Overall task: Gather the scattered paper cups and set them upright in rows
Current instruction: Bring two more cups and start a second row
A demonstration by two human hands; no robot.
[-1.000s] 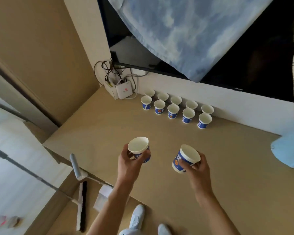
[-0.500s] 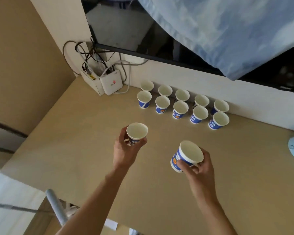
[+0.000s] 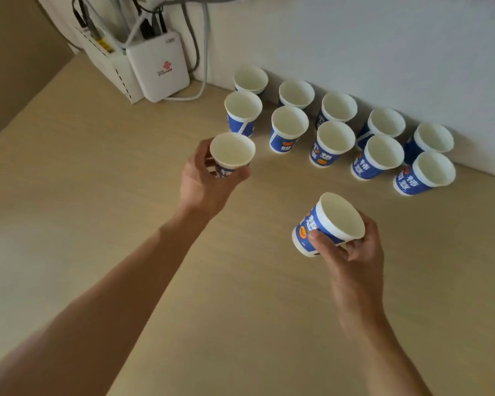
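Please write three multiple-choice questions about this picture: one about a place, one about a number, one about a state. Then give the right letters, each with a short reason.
1. Where is the white router box?
A. left of the cup rows, against the wall
B. in front of the rows
C. right of the rows

2. How many cups stand in the rows?
A. six
B. ten
C. fourteen

3. How does the right hand hold its cup?
A. tilted
B. upside down
C. crushed flat

Answers:
1 A: the box leans at the wall, left of the leftmost cups.
2 B: there are two rows of five.
3 A: the open mouth faces up and to one side, and the shape is whole.
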